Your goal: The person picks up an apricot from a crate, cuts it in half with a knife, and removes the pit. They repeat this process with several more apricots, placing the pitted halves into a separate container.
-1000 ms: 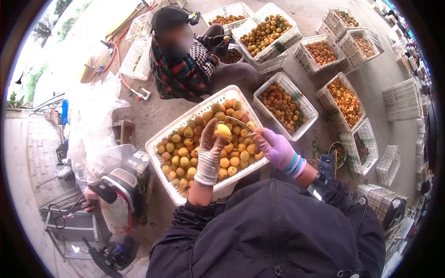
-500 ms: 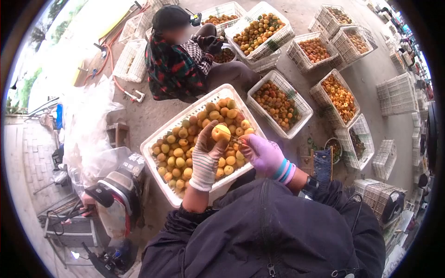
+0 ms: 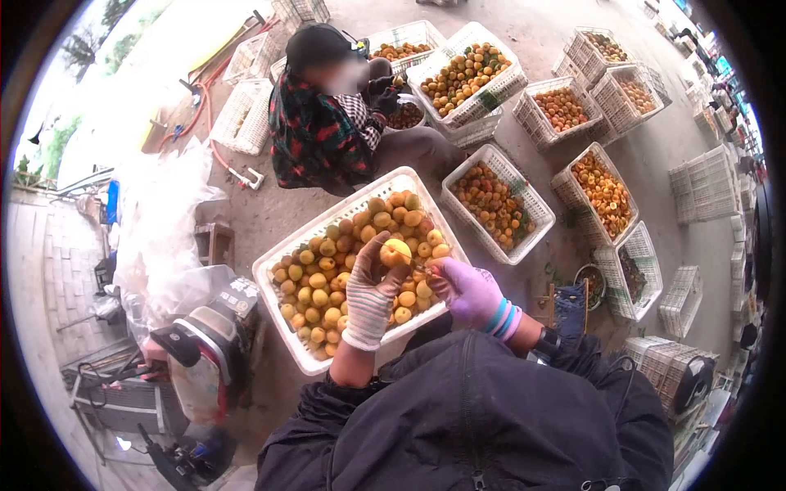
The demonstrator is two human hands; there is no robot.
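Observation:
My left hand (image 3: 371, 296), in a striped knit glove, holds up an apricot (image 3: 395, 252) between thumb and fingers. Close to its right, my right hand (image 3: 472, 293) in a purple glove is pinched closed. Something thin reaches from those fingers toward the fruit, too small to make out. Beneath both hands is a white plastic crate (image 3: 273, 304), tilted in view and filled with many more yellow-orange apricots (image 3: 332, 278).
A co-worker (image 3: 319, 123) in a black cap sits low beyond the crate, beside a bucket (image 3: 407, 113). Fruit-filled crates (image 3: 498, 204) stand to the right, one holding halved fruit (image 3: 603, 195). A scooter (image 3: 201, 348) and plastic sheeting (image 3: 160, 221) are at left.
The view has shifted, so the crates and the co-worker sit slightly lower in the picture. Both my hands keep nearly the same hold around the apricot.

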